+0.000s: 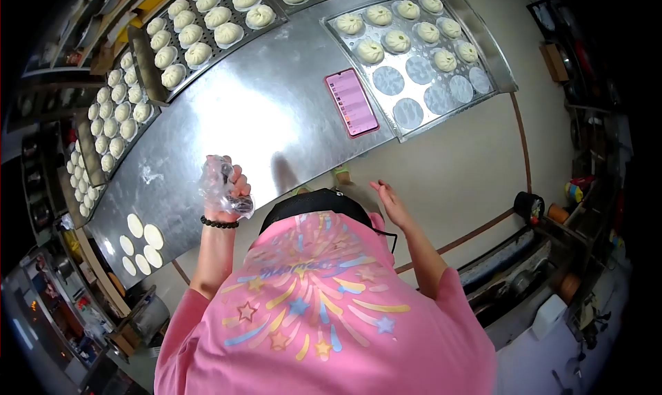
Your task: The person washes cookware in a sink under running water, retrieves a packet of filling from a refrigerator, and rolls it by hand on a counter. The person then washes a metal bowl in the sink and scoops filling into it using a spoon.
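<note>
We held clear plastic [217, 176] clenched in our L hand [238, 181] over the steel table [296, 60], R hand [391, 200] open & empty, w/ pleated buns [227, 34] apparently done on left trays [147, 60], but six paper liners [408, 113] on the right tray [505, 81] bare & six dough rounds [153, 237], near left, unfilled.

PREMISES: food-production kitchen, bun-making | EVIDENCE: steel worktable [296, 84] running under and beyond left hand [231, 184]; perforated trays [148, 67] of pleated buns [227, 35] farther past it; part-filled tray [485, 33] with bare paper rounds [408, 113] ahead of right hand [392, 203]; flat dough discs [153, 237] left of left hand
</note>
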